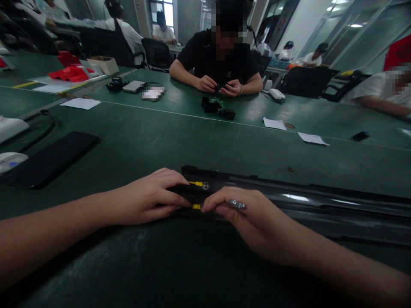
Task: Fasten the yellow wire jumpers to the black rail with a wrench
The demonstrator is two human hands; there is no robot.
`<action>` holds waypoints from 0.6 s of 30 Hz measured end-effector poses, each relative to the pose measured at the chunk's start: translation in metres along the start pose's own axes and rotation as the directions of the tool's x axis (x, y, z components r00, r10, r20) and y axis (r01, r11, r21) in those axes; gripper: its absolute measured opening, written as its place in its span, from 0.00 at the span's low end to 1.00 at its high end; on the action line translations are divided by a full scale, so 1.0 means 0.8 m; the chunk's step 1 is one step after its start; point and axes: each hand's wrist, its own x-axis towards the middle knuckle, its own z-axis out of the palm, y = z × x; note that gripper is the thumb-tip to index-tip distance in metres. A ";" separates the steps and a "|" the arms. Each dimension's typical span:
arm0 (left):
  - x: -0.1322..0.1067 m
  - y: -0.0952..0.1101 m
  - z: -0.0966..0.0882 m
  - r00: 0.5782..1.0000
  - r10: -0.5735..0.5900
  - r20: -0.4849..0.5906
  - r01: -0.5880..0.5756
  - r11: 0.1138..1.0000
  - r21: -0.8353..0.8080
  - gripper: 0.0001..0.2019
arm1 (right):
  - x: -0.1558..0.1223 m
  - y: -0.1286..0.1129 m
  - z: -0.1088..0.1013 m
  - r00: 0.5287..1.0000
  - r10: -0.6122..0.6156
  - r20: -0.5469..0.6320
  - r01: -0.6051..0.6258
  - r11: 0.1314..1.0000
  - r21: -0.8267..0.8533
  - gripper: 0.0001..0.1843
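Note:
A long glossy black housing (pixel 289 197) lies on the green table, its left end between my hands. Two yellow-sleeved wire ends show there: the upper yellow wire end (pixel 196 184) meets a round metal fastener (pixel 205 185), and the lower yellow wire end (pixel 196 206) lies between my fingertips. My left hand (pixel 157 196) rests at the housing's end, its fingers closed at the lower wire end and another finger by the upper one. In my right hand (pixel 247 218) is a small silver wrench (pixel 236 204), mostly hidden by the fingers. Its working end is covered by my fingertips.
A dark flat tablet-like slab (pixel 51 158) and a white device (pixel 13 162) lie at left. Paper slips (pixel 274 123) are along the table's middle seam. Across it, a co-worker in black (pixel 221 60) handles small parts near black parts with green wires (pixel 213 105).

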 end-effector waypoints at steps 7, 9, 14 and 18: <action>-0.002 0.002 -0.001 1.000 -0.006 0.004 0.006 1.000 0.003 0.14 | 0.006 0.004 -0.001 0.998 0.056 -0.016 -0.054 0.995 0.089 0.06; -0.002 0.002 -0.001 1.000 -0.008 0.004 0.008 1.000 0.008 0.14 | 0.006 0.004 0.000 0.997 0.070 -0.021 -0.068 0.995 0.078 0.07; -0.002 0.000 0.001 1.000 0.005 0.002 -0.005 1.000 0.011 0.14 | 0.004 0.002 0.000 0.998 0.061 0.014 -0.061 0.998 0.008 0.14; -0.001 0.000 0.001 1.000 0.001 -0.015 -0.001 1.000 0.005 0.14 | 0.004 0.001 -0.001 0.999 0.036 0.018 -0.036 0.999 0.002 0.14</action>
